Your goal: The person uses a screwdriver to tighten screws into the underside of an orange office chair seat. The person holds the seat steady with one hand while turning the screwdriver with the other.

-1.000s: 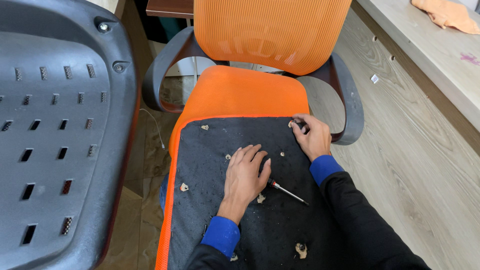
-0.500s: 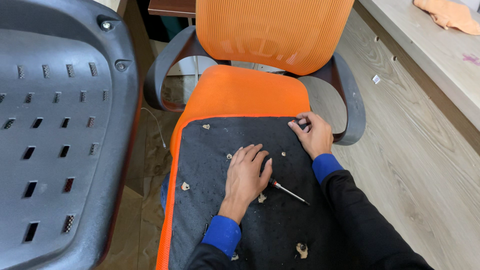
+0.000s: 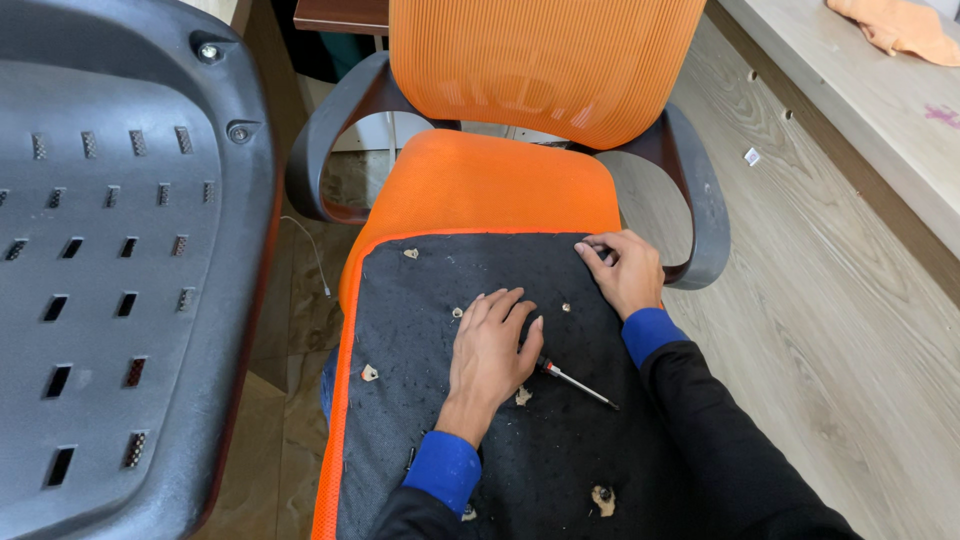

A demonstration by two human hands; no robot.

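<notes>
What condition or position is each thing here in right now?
left hand: flat, palm down on the black underside
right hand: fingers curled at the cushion's edge
screwdriver: lying loose, partly under the left hand
seat cushion: upside down on the chair
orange chair: upright
grey plastic panel: detached, propped at left

Two hands: left hand (image 3: 490,350), right hand (image 3: 625,272). One screwdriver (image 3: 575,381). One upturned seat cushion (image 3: 520,440). One orange mesh chair (image 3: 540,70) with two armrests. One grey plastic panel (image 3: 110,260). One orange cloth (image 3: 895,25).
</notes>
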